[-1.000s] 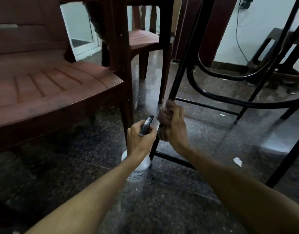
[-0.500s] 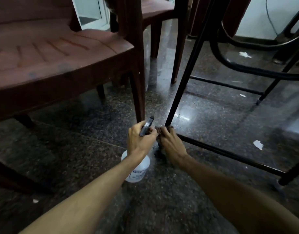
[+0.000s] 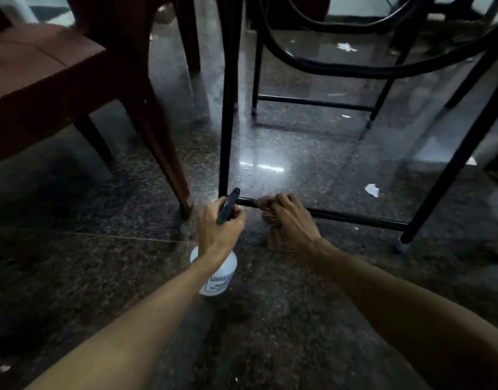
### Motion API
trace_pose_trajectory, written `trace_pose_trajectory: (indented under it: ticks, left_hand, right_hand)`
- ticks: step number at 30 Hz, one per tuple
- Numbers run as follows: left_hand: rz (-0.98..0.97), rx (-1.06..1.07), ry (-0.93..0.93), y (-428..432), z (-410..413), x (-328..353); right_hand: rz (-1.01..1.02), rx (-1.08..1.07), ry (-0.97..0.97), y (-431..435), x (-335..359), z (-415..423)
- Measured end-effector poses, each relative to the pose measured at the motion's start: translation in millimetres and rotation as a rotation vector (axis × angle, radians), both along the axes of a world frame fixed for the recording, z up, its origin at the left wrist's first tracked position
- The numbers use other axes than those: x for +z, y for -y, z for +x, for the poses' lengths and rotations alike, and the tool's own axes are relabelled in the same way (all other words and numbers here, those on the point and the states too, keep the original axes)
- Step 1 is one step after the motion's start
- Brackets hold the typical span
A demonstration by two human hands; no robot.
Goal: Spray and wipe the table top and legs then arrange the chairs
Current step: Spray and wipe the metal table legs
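My left hand grips the black trigger head of a white spray bottle that hangs just above the dark stone floor. My right hand is closed on a brownish cloth wrapped around the table's low black crossbar, just right of the upright black table leg. The cloth is mostly hidden by my fingers. A second black leg slants up at the right end of the crossbar.
A brown plastic chair stands at the left, its front leg close beside the table leg. More black metal frame bars and curved tubing stand behind. Small paper scraps lie on the glossy floor.
My right hand with the cloth slid down the table leg to its foot, then right onto the low crossbar. The view tilted down towards the floor. The left hand kept hold of the bottle.
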State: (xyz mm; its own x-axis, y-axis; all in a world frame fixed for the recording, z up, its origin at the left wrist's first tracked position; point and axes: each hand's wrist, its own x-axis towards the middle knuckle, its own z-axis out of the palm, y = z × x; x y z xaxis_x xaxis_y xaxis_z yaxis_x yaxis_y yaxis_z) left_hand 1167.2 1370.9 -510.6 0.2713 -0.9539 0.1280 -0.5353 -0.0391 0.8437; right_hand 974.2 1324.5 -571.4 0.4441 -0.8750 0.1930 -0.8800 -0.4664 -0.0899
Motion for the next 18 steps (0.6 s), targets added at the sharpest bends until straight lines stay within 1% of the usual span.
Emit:
trace_pose_trajectory:
  ticks: [2,4,6,8,11,12,14,18]
  left_hand:
    - [-0.007,-0.018,0.021,1,-10,-4]
    - [0.004,-0.052,0.020,4,-23,-12]
    - [0.016,-0.106,0.013,1,-36,-14]
    - [0.016,-0.167,-0.013,-6,-47,-9]
    - [0.005,-0.235,-0.023,-14,-65,5]
    - [0.020,-0.254,-0.043,-18,-72,12]
    - [0.031,-0.289,-0.081,-28,-83,33]
    - [0.100,-0.278,-0.142,-46,-89,94]
  right_hand:
    - [-0.029,-0.159,0.046,-6,-6,-24]
    - [-0.060,-0.239,0.000,-16,-5,-42]
    - [-0.069,-0.302,0.041,-28,-2,-64]
    - [-0.039,-0.447,0.170,-48,3,-100]
    - [0.086,-0.753,0.358,-78,33,-152]
    - [0.098,-0.789,0.390,-87,48,-159]
    - [0.107,-0.749,0.467,-102,79,-160]
    - [0.317,-0.666,0.628,-120,148,-132]
